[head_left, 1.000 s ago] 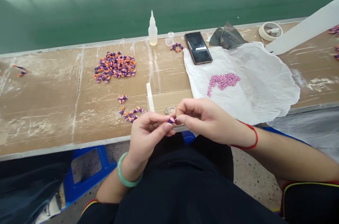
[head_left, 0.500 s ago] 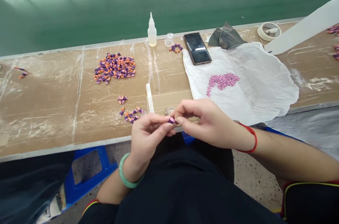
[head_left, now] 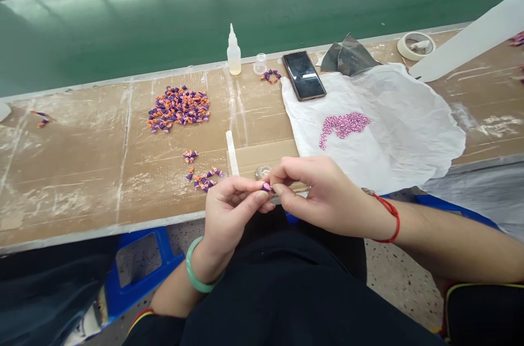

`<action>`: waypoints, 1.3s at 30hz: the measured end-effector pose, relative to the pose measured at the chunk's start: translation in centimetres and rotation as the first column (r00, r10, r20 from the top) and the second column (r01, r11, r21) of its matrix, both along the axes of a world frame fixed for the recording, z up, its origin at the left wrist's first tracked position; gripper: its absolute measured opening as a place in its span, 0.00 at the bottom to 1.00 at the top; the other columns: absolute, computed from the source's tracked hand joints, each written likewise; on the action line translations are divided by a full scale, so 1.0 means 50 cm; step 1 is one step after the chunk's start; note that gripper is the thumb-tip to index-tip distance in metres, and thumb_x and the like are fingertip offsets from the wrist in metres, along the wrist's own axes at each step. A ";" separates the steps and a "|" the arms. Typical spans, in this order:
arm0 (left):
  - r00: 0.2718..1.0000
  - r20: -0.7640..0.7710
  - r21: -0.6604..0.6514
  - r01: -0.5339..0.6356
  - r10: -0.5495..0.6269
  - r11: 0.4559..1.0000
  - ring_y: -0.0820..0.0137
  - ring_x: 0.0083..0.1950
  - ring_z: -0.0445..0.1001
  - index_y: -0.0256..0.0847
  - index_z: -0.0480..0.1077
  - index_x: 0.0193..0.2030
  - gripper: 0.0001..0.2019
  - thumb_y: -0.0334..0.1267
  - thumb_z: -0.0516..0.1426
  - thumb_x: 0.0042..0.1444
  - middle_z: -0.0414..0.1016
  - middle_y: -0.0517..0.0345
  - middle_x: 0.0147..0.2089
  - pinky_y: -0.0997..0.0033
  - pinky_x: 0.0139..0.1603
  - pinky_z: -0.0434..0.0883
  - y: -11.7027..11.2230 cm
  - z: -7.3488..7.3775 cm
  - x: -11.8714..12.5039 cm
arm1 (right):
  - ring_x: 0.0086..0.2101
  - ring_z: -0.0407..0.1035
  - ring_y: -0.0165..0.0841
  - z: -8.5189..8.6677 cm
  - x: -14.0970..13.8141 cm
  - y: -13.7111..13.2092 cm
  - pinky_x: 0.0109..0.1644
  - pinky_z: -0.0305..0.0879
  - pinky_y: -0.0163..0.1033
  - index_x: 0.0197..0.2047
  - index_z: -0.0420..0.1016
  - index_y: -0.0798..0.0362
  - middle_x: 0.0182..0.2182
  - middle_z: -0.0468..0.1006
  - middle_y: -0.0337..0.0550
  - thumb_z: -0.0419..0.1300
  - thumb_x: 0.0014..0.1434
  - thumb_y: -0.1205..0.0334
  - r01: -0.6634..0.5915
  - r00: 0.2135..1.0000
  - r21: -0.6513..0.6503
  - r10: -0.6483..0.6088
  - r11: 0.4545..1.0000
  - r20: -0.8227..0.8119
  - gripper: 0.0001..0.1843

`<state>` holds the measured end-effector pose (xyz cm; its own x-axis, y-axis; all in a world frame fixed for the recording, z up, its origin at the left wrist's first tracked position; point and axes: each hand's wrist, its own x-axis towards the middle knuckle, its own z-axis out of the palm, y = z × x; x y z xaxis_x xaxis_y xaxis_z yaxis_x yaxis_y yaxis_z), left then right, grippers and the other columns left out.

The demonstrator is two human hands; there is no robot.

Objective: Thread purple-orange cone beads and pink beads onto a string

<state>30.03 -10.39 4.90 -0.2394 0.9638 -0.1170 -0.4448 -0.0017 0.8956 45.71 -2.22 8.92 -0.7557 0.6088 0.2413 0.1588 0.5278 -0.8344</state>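
Between the thumb and fingers of my left hand [head_left: 231, 204] is a small purple and pink figure piece [head_left: 266, 186]. My right hand [head_left: 313, 190] is pinched at the piece's pink end; whatever its fingertips hold is too small to make out. Beneath the hands lie a cardboard strip [head_left: 270, 150] and a small round glass-like dish [head_left: 262, 172], partly covered by my fingers. Several similar purple and orange pieces [head_left: 204, 181] lie just left of my left hand. A heap of tiny pink pieces [head_left: 346, 124] rests on a white cloth [head_left: 393, 133] beyond my right hand.
A large pile of purple and orange pieces [head_left: 179, 108] sits on the table [head_left: 82, 155]. Behind stand a dropper bottle [head_left: 233, 54] and a small clear cup [head_left: 260, 64]. A phone [head_left: 304, 76], dark sheets [head_left: 347, 57] and a tape roll [head_left: 416, 46] lie at the back right.
The view has shifted slightly. Both hands stay together around the small purple piece, with hardly any visible movement of the fingers.
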 end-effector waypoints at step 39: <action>-0.410 -0.890 -0.199 -0.040 -0.197 0.979 0.53 0.45 0.74 0.40 0.75 0.32 0.09 0.28 0.53 0.55 0.79 0.45 0.38 0.58 0.45 0.68 0.267 -0.036 -0.321 | 0.43 0.79 0.49 -0.067 0.171 0.065 0.46 0.75 0.57 0.34 0.82 0.47 0.38 0.84 0.43 0.59 0.55 0.43 0.581 0.802 -0.089 -0.551 0.809 0.232 0.18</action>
